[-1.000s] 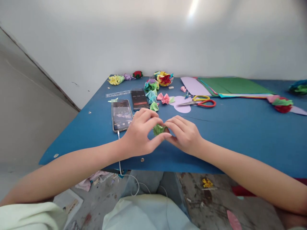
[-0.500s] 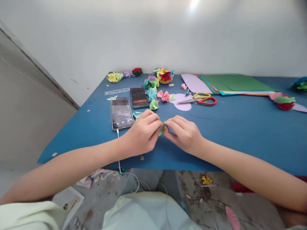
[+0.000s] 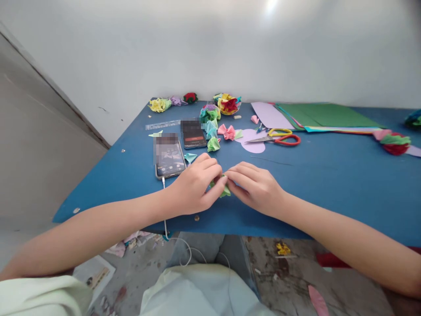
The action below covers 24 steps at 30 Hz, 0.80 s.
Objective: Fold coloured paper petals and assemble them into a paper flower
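A small crumpled piece of green paper (image 3: pixel 225 192) is pinched in my left hand (image 3: pixel 204 184), just above the near part of the blue table. My right hand (image 3: pixel 255 186) meets it from the right, thumb and fingertips pressed together at the paper's upper edge. The fingers hide much of the piece. Just beyond my hands lie a folded blue paper piece (image 3: pixel 190 157), a green paper piece (image 3: pixel 213 144) and a pink paper bow (image 3: pixel 226 132). Scissors (image 3: pixel 279 137) with yellow and red handles rest on a purple paper flower shape (image 3: pixel 253 145).
Two phones, one (image 3: pixel 170 162) with a white cable (image 3: pixel 165 202), lie left of my hands on the blue table (image 3: pixel 345 188). A clear ruler (image 3: pixel 162 124) and several paper flowers (image 3: pixel 226 104) are behind. Coloured sheets (image 3: pixel 329 115) are stacked near the wall.
The green paper has turned and shows more of its crumpled face below my left fingers. Both hands have shifted slightly, and the view has moved a little.
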Motion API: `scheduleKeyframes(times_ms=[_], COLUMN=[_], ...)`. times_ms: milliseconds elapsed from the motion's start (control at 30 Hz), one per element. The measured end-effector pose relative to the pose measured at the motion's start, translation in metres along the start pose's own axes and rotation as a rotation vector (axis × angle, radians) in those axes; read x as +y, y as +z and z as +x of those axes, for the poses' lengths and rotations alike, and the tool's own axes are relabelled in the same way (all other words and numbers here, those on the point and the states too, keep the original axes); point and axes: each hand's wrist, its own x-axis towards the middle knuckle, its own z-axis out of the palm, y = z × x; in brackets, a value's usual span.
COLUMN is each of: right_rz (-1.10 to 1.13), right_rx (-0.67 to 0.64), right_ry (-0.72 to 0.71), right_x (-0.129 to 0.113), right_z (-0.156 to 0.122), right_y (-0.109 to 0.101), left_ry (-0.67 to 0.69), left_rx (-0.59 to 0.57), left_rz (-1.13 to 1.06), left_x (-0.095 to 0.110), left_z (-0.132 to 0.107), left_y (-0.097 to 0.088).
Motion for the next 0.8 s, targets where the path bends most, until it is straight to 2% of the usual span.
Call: scheduleKeyframes(times_ms=[433, 633, 800], right_rz=[0.016, 0.18, 0.301], right_rx=[0.009, -0.026, -0.026], right_ry=[0.014, 0.134, 0.174], right_x=[-0.0021, -0.0026, -0.0034], right_z=[-0.0017, -0.0015, 0.002], right_y=[0.0, -0.0004, -0.0033], left_ry=[0.164, 0.177, 0.177], left_rx=[-0.039, -0.05, -0.043], left_rz=[0.22, 0.35, 0.396], left_x=[-0.0047, -0.0022, 0.0016], left_z=[-0.0026, -0.003, -0.0047], left_y=[0.0012, 0.0001, -0.0001])
